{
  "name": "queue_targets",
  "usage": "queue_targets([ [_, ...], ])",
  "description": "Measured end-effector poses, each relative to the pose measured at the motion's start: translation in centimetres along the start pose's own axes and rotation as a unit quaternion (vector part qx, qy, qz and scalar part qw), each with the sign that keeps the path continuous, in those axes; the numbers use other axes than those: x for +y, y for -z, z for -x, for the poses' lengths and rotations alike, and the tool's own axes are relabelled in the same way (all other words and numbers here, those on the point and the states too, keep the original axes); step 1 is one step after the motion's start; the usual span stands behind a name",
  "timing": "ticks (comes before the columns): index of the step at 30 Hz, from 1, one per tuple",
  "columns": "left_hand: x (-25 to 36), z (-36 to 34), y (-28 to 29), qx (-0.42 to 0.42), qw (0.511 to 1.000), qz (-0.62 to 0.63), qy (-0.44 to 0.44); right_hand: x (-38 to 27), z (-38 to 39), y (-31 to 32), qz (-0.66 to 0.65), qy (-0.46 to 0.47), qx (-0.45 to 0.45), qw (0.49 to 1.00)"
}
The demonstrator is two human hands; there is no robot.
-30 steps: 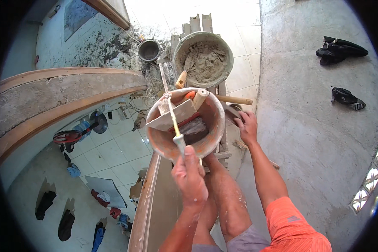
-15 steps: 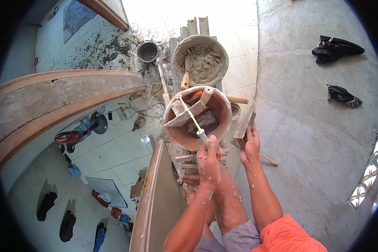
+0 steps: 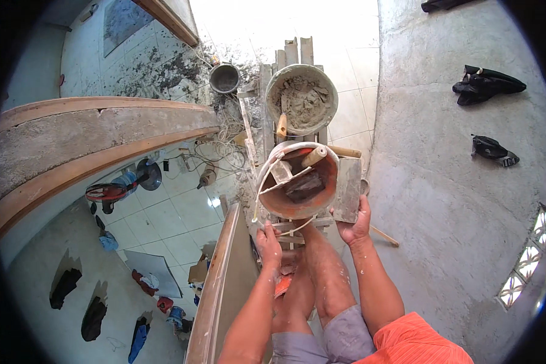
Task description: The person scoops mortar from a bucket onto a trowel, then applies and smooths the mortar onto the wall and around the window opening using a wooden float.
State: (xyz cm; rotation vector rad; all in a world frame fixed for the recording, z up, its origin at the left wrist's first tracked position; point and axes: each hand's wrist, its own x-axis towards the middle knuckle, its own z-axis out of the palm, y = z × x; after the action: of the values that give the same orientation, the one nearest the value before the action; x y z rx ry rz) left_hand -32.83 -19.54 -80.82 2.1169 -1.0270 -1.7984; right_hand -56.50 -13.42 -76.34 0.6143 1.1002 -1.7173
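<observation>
1. Rough concrete walls drop to a tiled floor far below the scaffold planks
2. Orange bucket of tools sits just ahead of both hands
3. Left hand closed on the bucket's near rim, holding its thin white handle
4. Right hand, equally near, grips a flat grey float upright beside the bucket
5. Mortar tub lies beyond

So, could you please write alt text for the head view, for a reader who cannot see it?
Seen from above, a person's left hand grips the white handle of an orange bucket holding tools, while the right hand holds a grey plastering float beside it. Beyond stands a tub of grey mortar, beside a rough plastered wall.
</observation>
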Motion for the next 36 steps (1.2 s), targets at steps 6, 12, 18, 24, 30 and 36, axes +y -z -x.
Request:
queue_targets([
  [6, -1.7, -5.6, 2.9, 0.165, 0.965, -0.175, -0.105, 2.0, -0.3, -4.7, 0.059, 0.024, 0.079, 0.995],
  [12, 9.2, -0.5, 0.3, 0.059, 0.946, -0.155, -0.279, 0.7, 1.6, -0.3, 0.269, 0.078, 0.032, 0.959],
  [18, 11.5, 1.2, 0.6, -0.317, 0.924, 0.160, 0.141, 2.2, 4.9, -7.1, 0.182, -0.013, -0.010, 0.983],
  [24, 9.8, 3.3, 0.9, -0.356, 0.844, 0.365, 0.168, 4.2, 6.3, -7.4, 0.075, -0.129, -0.126, 0.981],
  [30, 8.7, 4.9, 2.7, -0.393, 0.796, 0.431, 0.164, 5.7, 6.5, -6.2, 0.130, -0.217, -0.122, 0.960],
  [36, 6.7, 4.2, 6.3, -0.374, 0.751, 0.526, 0.141, 7.9, 4.3, -5.0, 0.383, -0.198, -0.168, 0.886],
])
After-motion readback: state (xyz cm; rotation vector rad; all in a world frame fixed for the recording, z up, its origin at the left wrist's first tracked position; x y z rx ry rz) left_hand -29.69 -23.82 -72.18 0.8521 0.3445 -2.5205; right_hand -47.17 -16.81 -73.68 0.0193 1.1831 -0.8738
